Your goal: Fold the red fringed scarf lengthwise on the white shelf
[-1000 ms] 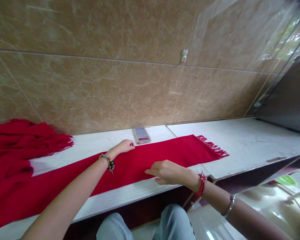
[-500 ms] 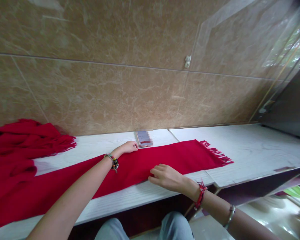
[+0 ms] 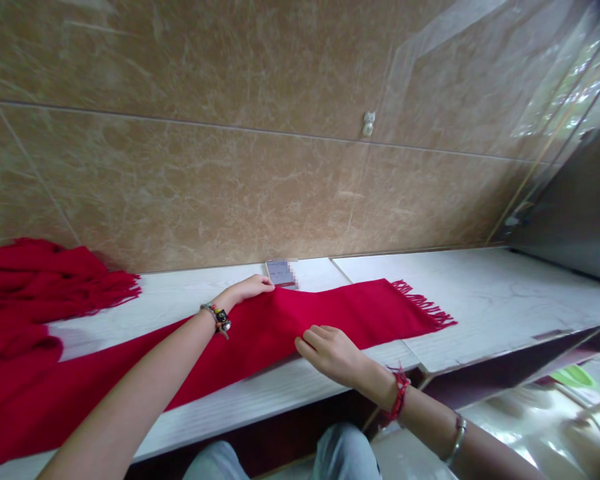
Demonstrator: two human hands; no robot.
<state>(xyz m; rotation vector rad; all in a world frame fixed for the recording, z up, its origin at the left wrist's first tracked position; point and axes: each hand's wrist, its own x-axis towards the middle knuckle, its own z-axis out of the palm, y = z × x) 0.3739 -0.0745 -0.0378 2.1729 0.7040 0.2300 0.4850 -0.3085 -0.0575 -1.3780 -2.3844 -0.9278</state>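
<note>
A long red scarf (image 3: 350,310) lies stretched along the white counter, its fringed end to the right and its left part running out of view. At the scarf's far edge my left hand (image 3: 250,288) is closed, pinching the cloth. My right hand (image 3: 330,352) is closed on the near edge, fingers curled round the fabric. Between the two hands the cloth is slightly raised, and its near edge sits a little off the counter. The fingertips of both hands are partly hidden.
Heaped red fabric with fringe (image 3: 65,277) lies at the left by the wall. A phone-like flat object (image 3: 281,273) rests behind the scarf. The white counter (image 3: 475,287) runs along a brown tiled wall (image 3: 205,193). A dark panel (image 3: 570,207) stands at the right, and a green basin (image 3: 574,375) sits lower right.
Both hands have closed on the scarf's edges and lifted its middle a little. The cloth now covers the lower edge of the phone-like object. The view has shifted slightly to the right.
</note>
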